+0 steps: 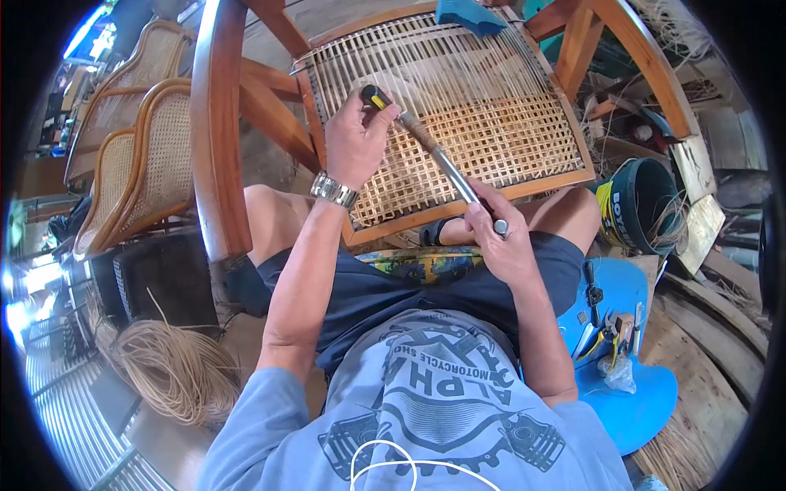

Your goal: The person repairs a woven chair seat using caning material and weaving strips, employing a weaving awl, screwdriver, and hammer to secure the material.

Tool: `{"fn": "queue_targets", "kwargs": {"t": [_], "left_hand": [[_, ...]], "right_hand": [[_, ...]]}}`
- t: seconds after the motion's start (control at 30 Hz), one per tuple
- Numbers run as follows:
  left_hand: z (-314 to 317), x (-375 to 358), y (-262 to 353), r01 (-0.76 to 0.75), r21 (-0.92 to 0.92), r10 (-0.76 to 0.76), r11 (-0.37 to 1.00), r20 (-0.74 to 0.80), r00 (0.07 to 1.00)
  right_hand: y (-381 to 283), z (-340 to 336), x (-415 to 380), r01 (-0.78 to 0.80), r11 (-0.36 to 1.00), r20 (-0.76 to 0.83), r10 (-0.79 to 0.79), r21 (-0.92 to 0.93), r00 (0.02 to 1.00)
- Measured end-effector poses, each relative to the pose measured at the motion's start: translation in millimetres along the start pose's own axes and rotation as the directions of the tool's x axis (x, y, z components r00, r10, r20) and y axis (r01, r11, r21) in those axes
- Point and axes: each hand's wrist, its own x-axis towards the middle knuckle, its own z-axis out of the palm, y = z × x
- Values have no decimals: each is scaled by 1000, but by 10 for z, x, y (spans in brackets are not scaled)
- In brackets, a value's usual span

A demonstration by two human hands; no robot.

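My left hand [359, 141] is closed around the black-and-yellow end of a long tool [446, 164], a metal rod with brown wrapping near that end. Lower down and to the right, my right hand [498, 229] grips the rod's shiny metal end. Both hands are above a wooden chair frame, whose seat of woven cane [483, 139] lies across my knees. The near part of the seat has a crossed weave, while the far part shows mainly strands running one way. A blue piece [471, 15] rests on the seat's far edge.
Cane-backed chairs [168, 155] stand at the left, above a coil of cane [176, 368]. On the right are a dark bucket [630, 204] and a blue seat [639, 409] holding pliers [607, 337] and other small tools. Wooden chair arms [217, 123] rise on both sides.
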Motion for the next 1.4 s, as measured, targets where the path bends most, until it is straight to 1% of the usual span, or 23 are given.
{"fn": "queue_targets", "kwargs": {"t": [0.07,0.1,0.13,0.2,0.23,0.33,0.4,0.47,0.53,0.6,0.67,0.73,0.77,0.87,0.9,1.0,1.07,1.13,1.17,1.2,1.23,1.33,1.4], "left_hand": [[-77,-20,-13,30,-75,-33,997,-40,999],[-182,-50,-11,35,-31,-36,999,-35,999],[-276,-110,-57,44,-31,-46,999,-40,998],[-425,-229,-134,109,-388,-149,915,-75,986],[-460,-306,-130,173,-439,-228,882,-76,971],[-350,-446,-182,190,-502,-231,844,-19,973],[-196,-418,-197,161,-514,-181,842,11,984],[-44,-337,-181,64,-466,-101,883,-56,993],[45,-243,-169,44,-439,-93,898,-91,991],[81,-169,-157,5,-224,-19,975,-60,998],[142,-172,-111,-4,-263,-15,965,-71,997],[114,-208,23,35,-119,-23,992,97,995],[120,-216,71,-7,-49,12,999,96,995],[159,-219,128,-6,-36,10,999,136,991],[181,-206,98,-56,-18,58,998,140,988],[187,-173,142,-33,33,26,999,204,979],[167,-155,170,-40,62,25,997,220,975],[115,-161,130,-29,-78,42,996,166,985],[68,-180,106,-25,-77,37,997,160,986],[11,-193,83,10,-222,14,975,107,994],[-37,-217,66,38,-362,-17,931,62,998],[-84,-324,53,140,-386,-111,912,95,989],[-79,-404,63,131,-410,-98,903,101,990]], "right_hand": [[-45,-85,-16,-40,999,-4,40,21,999],[8,-155,-71,28,997,-110,-36,-75,993],[37,-271,-104,78,993,-144,-91,-91,985],[-53,-529,-275,-12,1000,-219,5,-28,976],[-33,-651,-348,-20,999,-218,13,-30,976],[14,-895,-541,-77,996,-296,58,-52,953],[54,-956,-656,-125,992,-278,123,13,953],[103,-917,-727,-133,990,-300,140,45,944],[124,-866,-743,-146,986,-283,161,75,945],[105,-808,-717,-150,984,-286,170,93,943],[101,-775,-677,-147,984,-276,169,101,946],[79,-755,-644,-142,986,-263,162,92,951],[61,-730,-622,-152,986,-254,165,72,953],[93,-680,-505,-163,984,-230,175,72,957],[100,-642,-447,-132,990,-209,140,52,968],[140,-525,-257,-85,996,-190,86,15,978],[138,-505,-177,-57,998,74,59,-26,996],[110,-506,-235,-21,1000,46,22,-18,999],[82,-564,-306,-53,997,-43,55,53,998],[72,-631,-355,-74,989,-130,90,126,987],[127,-701,-405,-59,990,-191,83,128,978],[133,-900,-571,-153,986,-211,164,71,963],[138,-958,-681,-190,981,-198,194,39,961]]}}
